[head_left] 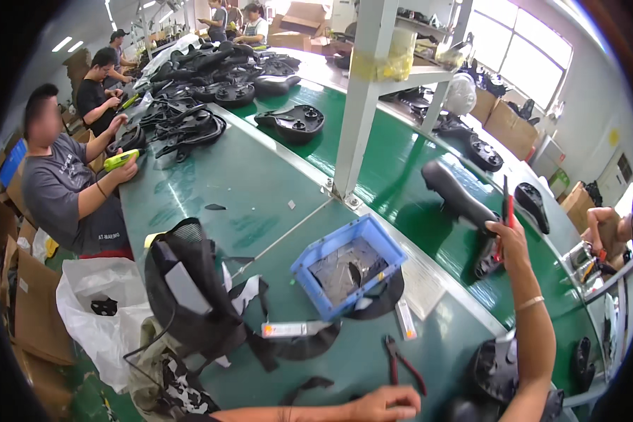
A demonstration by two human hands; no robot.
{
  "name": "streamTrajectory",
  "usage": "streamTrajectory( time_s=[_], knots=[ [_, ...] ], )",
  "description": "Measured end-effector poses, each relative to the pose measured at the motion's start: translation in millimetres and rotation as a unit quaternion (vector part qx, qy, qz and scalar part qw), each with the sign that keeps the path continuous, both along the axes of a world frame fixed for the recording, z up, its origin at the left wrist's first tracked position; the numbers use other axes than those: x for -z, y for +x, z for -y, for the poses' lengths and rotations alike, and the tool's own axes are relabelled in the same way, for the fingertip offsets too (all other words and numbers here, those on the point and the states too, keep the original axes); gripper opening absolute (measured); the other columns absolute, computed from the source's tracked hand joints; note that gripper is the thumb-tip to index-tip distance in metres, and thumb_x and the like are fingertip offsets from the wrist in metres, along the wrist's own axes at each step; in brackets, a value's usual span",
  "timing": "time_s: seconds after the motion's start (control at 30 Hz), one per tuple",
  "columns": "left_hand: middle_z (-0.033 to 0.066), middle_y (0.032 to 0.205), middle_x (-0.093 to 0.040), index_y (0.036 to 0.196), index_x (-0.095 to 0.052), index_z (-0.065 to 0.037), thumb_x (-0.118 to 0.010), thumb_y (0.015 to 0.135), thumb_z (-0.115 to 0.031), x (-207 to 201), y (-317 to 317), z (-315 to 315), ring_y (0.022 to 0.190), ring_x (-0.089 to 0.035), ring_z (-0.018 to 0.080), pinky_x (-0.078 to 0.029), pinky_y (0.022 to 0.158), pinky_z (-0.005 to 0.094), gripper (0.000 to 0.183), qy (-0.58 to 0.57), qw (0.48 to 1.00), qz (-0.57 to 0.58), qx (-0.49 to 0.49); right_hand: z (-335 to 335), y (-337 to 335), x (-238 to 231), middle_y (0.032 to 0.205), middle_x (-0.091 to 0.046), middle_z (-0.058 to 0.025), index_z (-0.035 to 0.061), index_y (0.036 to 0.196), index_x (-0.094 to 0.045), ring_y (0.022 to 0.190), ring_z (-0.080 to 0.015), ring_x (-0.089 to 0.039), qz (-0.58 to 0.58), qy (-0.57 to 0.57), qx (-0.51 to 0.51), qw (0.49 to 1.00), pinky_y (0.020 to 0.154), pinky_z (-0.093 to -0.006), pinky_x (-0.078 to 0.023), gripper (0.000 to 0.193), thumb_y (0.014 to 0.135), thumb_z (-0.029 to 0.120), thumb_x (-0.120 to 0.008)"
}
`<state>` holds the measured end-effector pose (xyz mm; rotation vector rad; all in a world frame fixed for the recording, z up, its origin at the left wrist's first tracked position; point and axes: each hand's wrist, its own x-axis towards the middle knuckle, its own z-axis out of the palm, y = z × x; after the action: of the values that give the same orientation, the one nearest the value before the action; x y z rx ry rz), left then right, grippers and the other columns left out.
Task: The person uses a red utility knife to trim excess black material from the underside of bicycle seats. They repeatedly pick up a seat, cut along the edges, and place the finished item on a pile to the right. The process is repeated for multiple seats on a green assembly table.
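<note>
My right hand (pixel 510 240) reaches out over the green belt, closed round a slim red-handled tool (pixel 508 204) with a dark upper end; its exact kind is unclear. A black bicycle saddle (pixel 456 191) is right beside those fingers, its end touching or just behind them; I cannot tell whether it is gripped too. Below the hand, another dark saddle (pixel 487 261) is partly hidden. At the lower edge, my left hand (pixel 388 404) hovers over or rests on the table with loosely bent fingers and nothing visible in it. Red-handled pliers (pixel 401 366) lie just beyond it.
A blue bin (pixel 348 264) stands mid-table beside black strips and a black mesh bag (pixel 190 281). A white post (pixel 366 105) rises at the belt's edge. Saddles (pixel 295 123) lie on the belt. Several co-workers sit along the left; one holds a yellow-green tool (pixel 122 160).
</note>
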<state>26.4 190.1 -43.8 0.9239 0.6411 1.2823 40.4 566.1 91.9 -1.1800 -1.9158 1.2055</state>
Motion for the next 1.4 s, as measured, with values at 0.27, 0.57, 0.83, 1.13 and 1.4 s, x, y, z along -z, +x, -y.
streamTrajectory(
  time_s=[0.27,0.57,0.83,1.13,1.4],
  knots=[
    [0.022,0.142,-0.033,0.14,-0.031,-0.001,-0.079,0.07,-0.024,-88.5,15.0,-21.2,0.134,-0.032,0.038,-0.026,0.107,0.0474,0.087,0.247,0.69,-0.481,-0.481,213.3,149.1,-95.0,0.062,-0.046,0.0016,0.0068,0.086,-0.053,0.049,-0.0107,-0.042,0.062,0.21,-0.01,0.976,0.048,-0.0249,-0.038,0.029,0.074,0.02,-0.076],
    [0.0093,0.096,-0.066,0.106,-0.059,-0.001,-0.068,0.085,-0.022,-116.9,32.0,-11.6,0.083,-0.065,0.0215,-0.052,0.072,0.0327,0.031,0.051,0.871,-0.023,-0.489,349.3,197.8,-66.6,0.082,-0.056,0.0008,0.0038,0.108,-0.052,0.065,-0.0054,-0.052,-0.11,0.123,-0.003,0.986,0.055,-0.0193,-0.049,0.033,0.087,0.022,-0.069],
    [0.0099,0.1,-0.065,0.115,-0.057,-0.001,-0.068,0.085,-0.043,-44.2,-11.9,68.0,0.082,-0.065,0.0163,-0.053,0.071,0.0299,0.053,-0.207,0.96,-0.021,-0.187,422.2,265.6,62.0,0.079,-0.06,-0.0053,0.002,0.126,-0.051,0.06,-0.0114,-0.058,-0.007,-0.056,0.029,0.998,0.056,-0.0274,-0.05,0.039,0.09,0.011,-0.062],
    [0.0045,0.089,-0.06,0.114,-0.053,0.0,-0.064,0.087,-0.031,-97.7,-12.3,59.8,0.07,-0.061,0.0109,-0.053,0.064,0.0247,0.042,-0.187,0.957,-0.147,-0.164,421.5,273.1,49.0,0.071,-0.052,-0.0082,0.02,0.138,-0.047,0.055,-0.0229,-0.055,0.259,0.357,-0.161,0.883,0.048,-0.0352,-0.045,0.063,0.08,0.004,-0.063],
    [0.0023,0.081,-0.059,0.104,-0.057,-0.002,-0.06,0.087,-0.031,-83.8,-4.9,97.0,0.064,-0.057,0.0098,-0.047,0.057,0.0236,0.033,-0.19,0.907,-0.19,-0.325,501.4,257.5,88.9,0.07,-0.057,-0.0188,0.0128,0.142,-0.038,0.055,-0.0397,-0.057,0.229,0.183,-0.043,0.955,0.048,-0.0478,-0.045,0.063,0.085,0.01,-0.065]
  ],
)
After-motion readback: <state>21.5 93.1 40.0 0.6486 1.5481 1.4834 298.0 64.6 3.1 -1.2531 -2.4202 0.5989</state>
